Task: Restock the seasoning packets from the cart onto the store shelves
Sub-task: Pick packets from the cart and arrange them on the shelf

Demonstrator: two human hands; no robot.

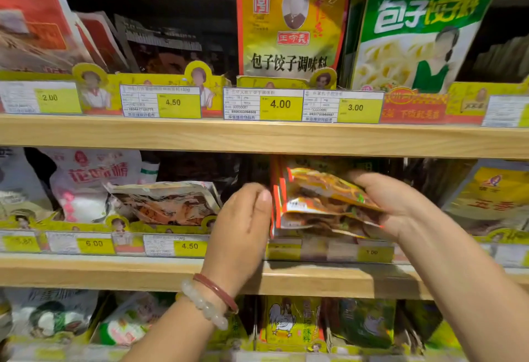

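Observation:
A stack of orange-and-red seasoning packets (320, 201) lies tilted in the middle shelf's slot, right of centre. My right hand (392, 207) grips the stack from the right, fingers over its top edge. My left hand (243, 218) presses flat against the stack's left edge, thumb near the packets; it wears two bracelets at the wrist. The cart is out of view.
Wooden shelves (257, 135) carry yellow price tags. A yellow dumpling-seasoning packet (289, 24) and a green one (415, 29) stand on the upper shelf. A clear-wrapped packet (166, 204) lies left of my hands. Yellow chicken packets (289, 324) fill the lower shelf.

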